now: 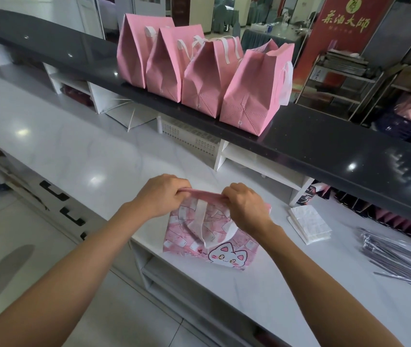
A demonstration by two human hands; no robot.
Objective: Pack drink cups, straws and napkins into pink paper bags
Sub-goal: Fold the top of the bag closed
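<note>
Hands, lower centre: left hand [160,195] and right hand [245,209] each curled, pinching top rim of cat bag [227,251], flat on white counter [74,151]. Napkins [308,224] right of bag, apart. Straws [400,261] at right edge. Four pink bags [199,78] upright on black ledge [324,144], top centre.

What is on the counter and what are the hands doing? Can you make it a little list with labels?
left hand: pinches the top edge of the cat bag
right hand: pinches the same top edge
cat bag: on the white counter, white handle hanging down its front
finished bags: four pink ones in a row on the dark shelf
napkins: white stack to the right
straws: wrapped pile, far right
cups: none seen
</note>
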